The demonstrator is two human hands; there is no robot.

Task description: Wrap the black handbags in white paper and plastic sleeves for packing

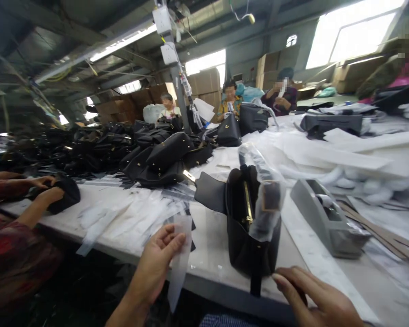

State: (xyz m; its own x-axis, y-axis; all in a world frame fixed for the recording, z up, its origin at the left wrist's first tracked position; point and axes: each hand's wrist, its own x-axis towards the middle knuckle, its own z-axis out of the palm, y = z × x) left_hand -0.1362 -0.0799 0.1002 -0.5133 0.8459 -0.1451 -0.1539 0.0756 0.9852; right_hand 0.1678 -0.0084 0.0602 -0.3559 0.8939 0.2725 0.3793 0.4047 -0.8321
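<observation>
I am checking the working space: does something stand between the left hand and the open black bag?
Nothing visible stands in the way. Between the left hand, pinching a see-through strip, and the black bag, the tabletop shows; the bag's flap sticks out farther back.

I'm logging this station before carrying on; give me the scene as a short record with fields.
Left hand: grip closed on translucent strip
Right hand: near lower right corner of open black bag; contact unclear
Bag position: on table, gold zipper showing
Flap: spread out to the left
Clear wrap: over the handle
Right of bag: grey tape dispenser
Beyond, leftward: heap of black bags
Far left: co-worker's hands on dark item
</observation>
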